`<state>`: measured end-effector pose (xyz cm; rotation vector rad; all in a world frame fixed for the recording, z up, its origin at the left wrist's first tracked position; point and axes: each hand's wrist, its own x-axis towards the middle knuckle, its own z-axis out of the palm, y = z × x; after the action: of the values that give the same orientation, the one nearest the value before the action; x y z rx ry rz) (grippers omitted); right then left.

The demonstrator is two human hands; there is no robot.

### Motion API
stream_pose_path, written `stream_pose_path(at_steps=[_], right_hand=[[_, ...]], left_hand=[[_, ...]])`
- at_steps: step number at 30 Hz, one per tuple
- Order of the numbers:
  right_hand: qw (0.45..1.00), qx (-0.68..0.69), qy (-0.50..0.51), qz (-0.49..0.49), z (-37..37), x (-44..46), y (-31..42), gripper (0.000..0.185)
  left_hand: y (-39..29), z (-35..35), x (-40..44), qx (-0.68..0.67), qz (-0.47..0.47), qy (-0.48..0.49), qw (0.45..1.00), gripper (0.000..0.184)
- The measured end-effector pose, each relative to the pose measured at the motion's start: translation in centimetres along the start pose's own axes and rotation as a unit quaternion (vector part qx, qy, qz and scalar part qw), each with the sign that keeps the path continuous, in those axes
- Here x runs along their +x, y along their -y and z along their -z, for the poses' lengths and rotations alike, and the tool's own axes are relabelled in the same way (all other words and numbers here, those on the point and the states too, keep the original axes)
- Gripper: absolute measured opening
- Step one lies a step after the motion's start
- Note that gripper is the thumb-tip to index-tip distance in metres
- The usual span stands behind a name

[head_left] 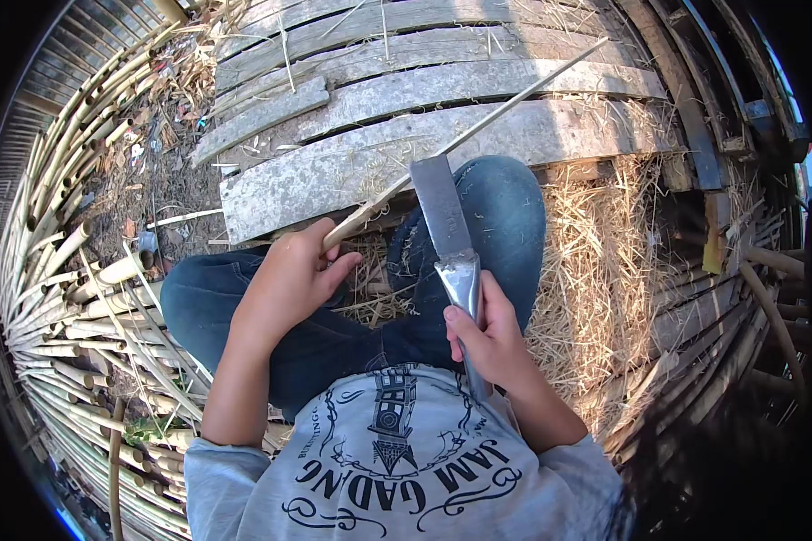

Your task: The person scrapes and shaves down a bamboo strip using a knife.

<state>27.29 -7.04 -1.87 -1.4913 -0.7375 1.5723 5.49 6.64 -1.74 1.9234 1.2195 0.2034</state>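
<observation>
A long thin bamboo strip point(492, 115) runs from my left hand point(305, 272) up and to the right, over the wooden planks. The fingers of my left hand are wrapped round its lower end. My right hand point(489, 335) is closed round the metal handle of a broad knife point(442, 212). The square-tipped blade points up, away from my body, with its tip beside the strip. Whether blade and strip touch, I cannot tell. Both hands are above my crossed legs.
Wooden planks point(289, 194) lie in front of my knees. Shavings point(586, 270) are heaped to the right. Bamboo poles point(72, 307) are stacked along the left side. A short loose board point(266, 117) rests on the planks. Timber beams point(677, 81) stand at the upper right.
</observation>
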Motion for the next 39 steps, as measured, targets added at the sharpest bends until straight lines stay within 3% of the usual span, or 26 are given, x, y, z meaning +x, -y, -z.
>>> stream_pose_path(at_steps=[3,5,8,11,19,21,25,26,31,33,39], right_hand=[[0.992,-0.077,-0.007,0.100,-0.4,1.5,0.2,0.033],[0.994,-0.068,0.000,0.084,-0.7,2.5,1.1,0.043],[0.979,-0.113,-0.001,0.170,-1.1,4.8,2.4,0.051],[0.977,-0.082,-0.026,0.193,-1.3,7.7,2.8,0.047],[0.992,-0.029,-0.074,0.095,2.1,14.6,3.0,0.040],[0.995,-0.051,-0.080,0.027,2.9,15.8,2.1,0.036],[0.981,-0.170,-0.097,0.001,2.7,17.7,-0.6,0.033],[0.977,-0.181,-0.107,0.020,2.3,18.2,-1.8,0.032],[0.963,-0.198,-0.159,0.088,0.7,18.1,-2.9,0.030],[0.989,-0.112,-0.099,0.000,0.2,16.9,-1.7,0.024],[0.993,-0.065,-0.093,-0.030,-0.6,15.4,-1.8,0.034]], left_hand=[[0.4,2.7,-0.7,0.001,0.036,-0.024,0.999,0.022],[0.8,4.7,-1.1,0.094,0.026,-0.008,0.995,0.024],[2.0,6.5,-1.5,0.147,0.031,0.007,0.989,0.025],[3.0,7.2,-1.1,0.163,0.055,0.039,0.984,0.027],[4.6,5.9,0.7,0.249,0.116,0.001,0.962,0.031],[5.3,5.6,0.8,0.263,0.136,-0.014,0.955,0.032],[7.0,4.3,0.6,0.291,0.109,-0.054,0.949,0.026],[7.2,4.1,0.7,0.301,0.078,-0.082,0.947,0.024],[6.8,4.0,0.8,0.328,0.092,-0.064,0.938,0.020],[6.9,3.9,0.7,0.335,0.093,-0.061,0.935,0.020],[6.8,3.5,0.4,0.341,0.066,-0.083,0.934,0.019]])
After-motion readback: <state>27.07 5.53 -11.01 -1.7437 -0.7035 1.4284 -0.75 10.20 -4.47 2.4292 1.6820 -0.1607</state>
